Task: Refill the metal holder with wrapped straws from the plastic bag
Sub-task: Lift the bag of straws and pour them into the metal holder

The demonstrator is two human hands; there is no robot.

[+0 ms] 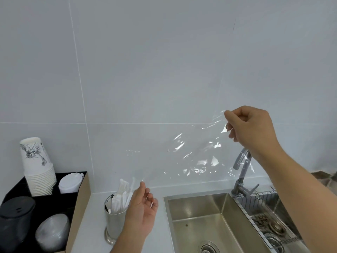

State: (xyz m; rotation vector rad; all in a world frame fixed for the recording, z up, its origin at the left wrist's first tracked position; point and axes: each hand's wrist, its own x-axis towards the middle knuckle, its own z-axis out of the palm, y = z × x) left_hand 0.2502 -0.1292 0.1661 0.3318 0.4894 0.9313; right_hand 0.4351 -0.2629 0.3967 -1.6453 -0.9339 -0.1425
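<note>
The plastic bag (191,157) is clear, marked only by white glints along its creases; the wrapped straws (121,196) are white, standing in a shiny silver metal holder (114,223); the counter (94,216) is white and the wall tiles (145,70) a pale grey-blue with thin white joints; the sink (209,221) is brushed steel, the tap (242,172) dull grey; the paper cups (36,167) are white with a black ink-like drawing (its subject too small to tell), set in a black tray (69,199) with a tan side.
</note>
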